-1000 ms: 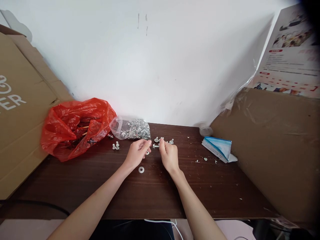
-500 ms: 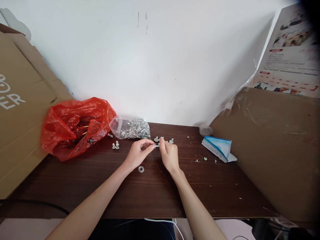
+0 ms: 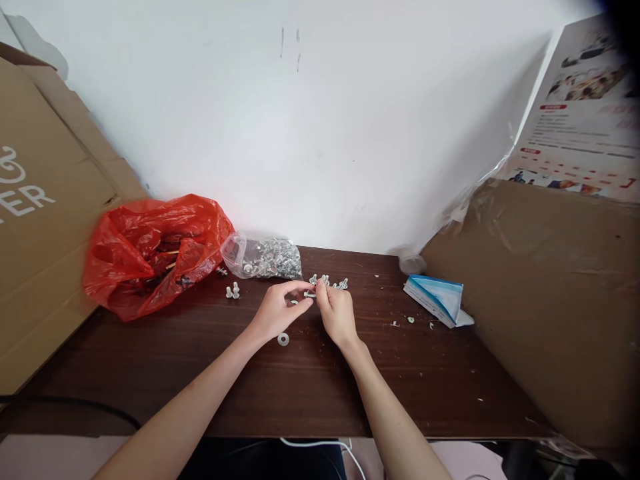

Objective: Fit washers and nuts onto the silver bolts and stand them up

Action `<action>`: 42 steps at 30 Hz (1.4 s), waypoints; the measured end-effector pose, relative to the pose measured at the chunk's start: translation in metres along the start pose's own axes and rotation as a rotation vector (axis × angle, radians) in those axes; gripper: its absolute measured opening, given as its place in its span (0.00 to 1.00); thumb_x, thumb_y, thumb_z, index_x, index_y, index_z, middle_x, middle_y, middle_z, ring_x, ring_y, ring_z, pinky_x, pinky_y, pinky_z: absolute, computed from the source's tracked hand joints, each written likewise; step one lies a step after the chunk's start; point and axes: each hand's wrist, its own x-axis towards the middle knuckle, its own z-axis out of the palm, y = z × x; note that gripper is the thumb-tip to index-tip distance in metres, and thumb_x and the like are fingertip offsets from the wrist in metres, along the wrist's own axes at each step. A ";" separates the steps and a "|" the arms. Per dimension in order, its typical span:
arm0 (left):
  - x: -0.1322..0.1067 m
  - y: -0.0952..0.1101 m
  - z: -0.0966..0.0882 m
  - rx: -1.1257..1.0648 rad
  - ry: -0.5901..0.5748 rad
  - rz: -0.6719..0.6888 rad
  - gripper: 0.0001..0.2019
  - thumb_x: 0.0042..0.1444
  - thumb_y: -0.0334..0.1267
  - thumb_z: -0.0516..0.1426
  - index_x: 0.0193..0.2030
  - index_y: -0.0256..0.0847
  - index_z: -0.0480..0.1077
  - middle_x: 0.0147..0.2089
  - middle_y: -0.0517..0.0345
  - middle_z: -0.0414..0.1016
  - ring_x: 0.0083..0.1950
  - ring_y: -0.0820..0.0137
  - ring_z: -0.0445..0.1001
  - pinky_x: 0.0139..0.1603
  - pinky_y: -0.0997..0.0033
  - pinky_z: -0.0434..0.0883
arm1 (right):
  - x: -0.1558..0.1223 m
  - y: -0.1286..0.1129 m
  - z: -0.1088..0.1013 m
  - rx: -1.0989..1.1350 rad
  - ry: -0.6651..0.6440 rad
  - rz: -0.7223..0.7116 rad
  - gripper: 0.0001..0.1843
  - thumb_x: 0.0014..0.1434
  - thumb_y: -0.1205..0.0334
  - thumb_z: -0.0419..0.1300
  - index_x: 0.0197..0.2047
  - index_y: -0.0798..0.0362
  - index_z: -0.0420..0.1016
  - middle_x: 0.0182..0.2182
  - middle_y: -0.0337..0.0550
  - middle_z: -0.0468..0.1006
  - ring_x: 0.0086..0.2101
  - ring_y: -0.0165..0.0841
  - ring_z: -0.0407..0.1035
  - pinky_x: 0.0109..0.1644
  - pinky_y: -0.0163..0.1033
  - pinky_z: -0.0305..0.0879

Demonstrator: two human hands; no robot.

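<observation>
My right hand (image 3: pixel 337 310) pinches a small metal bolt (image 3: pixel 309 295) between thumb and fingers, its free end pointing left. Around that end, the thumb and forefinger of my left hand (image 3: pixel 280 310) are apart, close to the bolt; whether they touch it I cannot tell. A flat metal washer (image 3: pixel 283 339) lies on the table just below my left hand, and part of another pale ring shows behind the left fingers. Several bolts with washers (image 3: pixel 343 284) stand in a group beyond my hands, partly hidden by the right one.
At the left are a red plastic bag (image 3: pixel 120 267) holding dark pieces and a clear bag of small hardware (image 3: pixel 275 258). Two or three bolts (image 3: pixel 233 291) stand before them. A blue-white packet (image 3: pixel 435 299) and scraps lie right. Cardboard (image 3: pixel 540 293) flanks the brown table (image 3: pixel 280 393).
The left thumb and forefinger have parted from their pinch at the bolt's end. The right hand keeps its hold on the bolt. The view has shifted slightly.
</observation>
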 end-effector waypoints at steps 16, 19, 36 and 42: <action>-0.002 0.005 -0.001 0.161 0.089 0.153 0.05 0.49 0.29 0.55 0.33 0.36 0.70 0.28 0.62 0.65 0.27 0.77 0.62 0.29 0.77 0.63 | -0.003 0.000 -0.001 0.050 -0.019 -0.034 0.30 0.67 0.46 0.39 0.20 0.55 0.62 0.16 0.38 0.63 0.20 0.26 0.57 0.27 0.33 0.47; -0.002 0.003 -0.003 0.139 0.144 0.145 0.05 0.50 0.30 0.55 0.34 0.36 0.70 0.29 0.60 0.66 0.29 0.76 0.63 0.29 0.78 0.64 | -0.003 -0.002 -0.007 0.160 0.023 -0.015 0.26 0.67 0.47 0.40 0.28 0.54 0.66 0.15 0.34 0.61 0.19 0.26 0.56 0.27 0.32 0.49; -0.002 0.002 -0.005 0.175 0.159 0.177 0.04 0.50 0.29 0.56 0.34 0.37 0.71 0.28 0.63 0.65 0.26 0.78 0.62 0.27 0.79 0.62 | -0.003 -0.003 -0.007 0.080 -0.111 -0.094 0.23 0.67 0.49 0.42 0.28 0.53 0.64 0.18 0.36 0.64 0.21 0.27 0.58 0.29 0.32 0.51; 0.002 -0.004 -0.007 0.110 0.186 0.133 0.04 0.52 0.33 0.57 0.36 0.38 0.71 0.32 0.60 0.68 0.29 0.77 0.64 0.28 0.79 0.63 | -0.002 -0.007 -0.009 0.095 -0.173 -0.114 0.14 0.64 0.49 0.50 0.40 0.52 0.65 0.21 0.32 0.66 0.22 0.26 0.58 0.30 0.31 0.52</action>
